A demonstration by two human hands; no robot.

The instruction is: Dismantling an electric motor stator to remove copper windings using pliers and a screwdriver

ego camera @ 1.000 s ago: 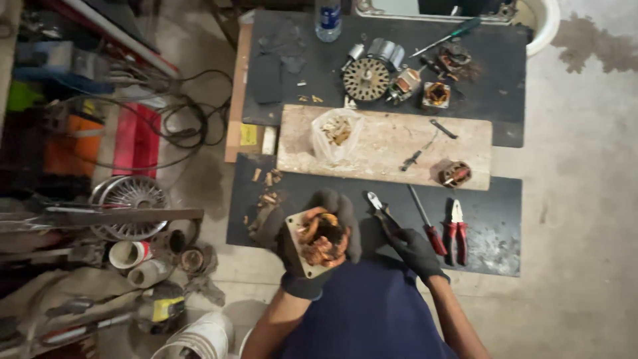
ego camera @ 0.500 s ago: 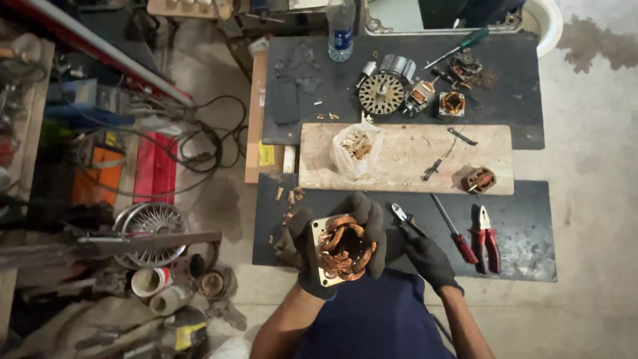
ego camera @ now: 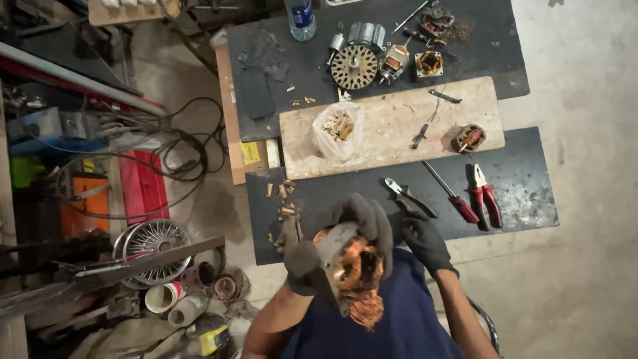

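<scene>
Gloved fingers [ego camera: 372, 219] of the left hand [ego camera: 332, 246] wrap a motor stator [ego camera: 349, 266], copper windings spilling, above the lap. Right hand [ego camera: 422, 239] seemingly grips side cutters [ego camera: 405, 196] near the black board [ego camera: 518, 193]; winding removal is underway, calling next for cutting.

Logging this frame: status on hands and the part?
Left hand gripping motor stator, copper windings exposed. Right hand gloved, beside cutters on black mat. Nothing in the way.
</scene>
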